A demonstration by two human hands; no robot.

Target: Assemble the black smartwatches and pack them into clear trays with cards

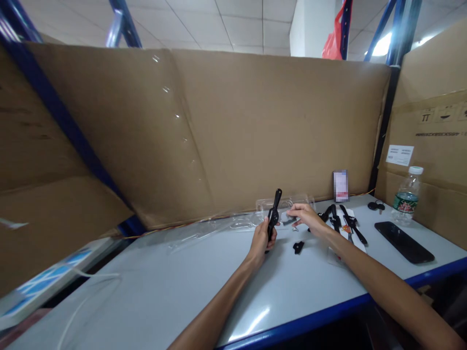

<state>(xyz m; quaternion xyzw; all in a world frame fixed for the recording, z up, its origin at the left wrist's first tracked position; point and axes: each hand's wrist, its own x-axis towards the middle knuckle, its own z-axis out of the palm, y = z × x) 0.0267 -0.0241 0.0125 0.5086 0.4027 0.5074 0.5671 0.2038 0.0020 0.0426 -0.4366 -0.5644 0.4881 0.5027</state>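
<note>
My left hand (261, 238) is wrapped round one handle of a black spokeshave (274, 214), which stands nearly upright with its other handle pointing up. Just to the right, my right hand (305, 217) pinches a small flat grey blade (289, 221) near the middle of the tool, apart from it as far as I can see. A small black cap piece (298, 247) lies on the table below my right hand. Beside it, close under the fingers, is a tiny shiny metal part (295, 229). More black spokeshaves (352, 224) lie to the right, partly hidden by my right forearm.
Clear plastic packaging (241, 221) lies along the cardboard wall (255, 126) behind the grey table (175, 291). On the right are a dark phone (404, 242), a water bottle (405, 199) and keys (380, 206). A lit screen (341, 186) leans at the back; a white cable (97, 275) lies left.
</note>
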